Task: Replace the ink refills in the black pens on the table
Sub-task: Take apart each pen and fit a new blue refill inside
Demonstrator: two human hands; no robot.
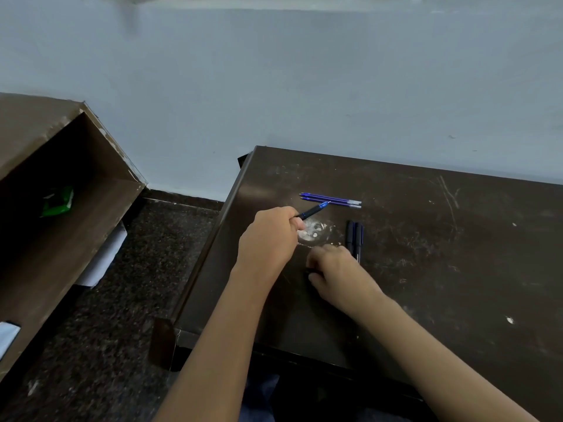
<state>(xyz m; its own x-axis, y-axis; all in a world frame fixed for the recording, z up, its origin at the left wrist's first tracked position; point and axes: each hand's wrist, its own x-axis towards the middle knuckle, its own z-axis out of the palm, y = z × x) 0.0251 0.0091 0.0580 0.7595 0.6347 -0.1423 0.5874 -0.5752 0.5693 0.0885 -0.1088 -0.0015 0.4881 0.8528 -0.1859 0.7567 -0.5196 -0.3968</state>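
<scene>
You are working near the left edge of the dark counter point(426, 239), with bare room lying to the right. Your left hand point(268, 239) is gripping a black pen point(312, 212), tip pointing at the blue refills point(330, 200). Your right hand point(338, 269) is resting curled, its fingers' grip unclear, beside two black pens point(354, 236); their print is unreadable.
</scene>
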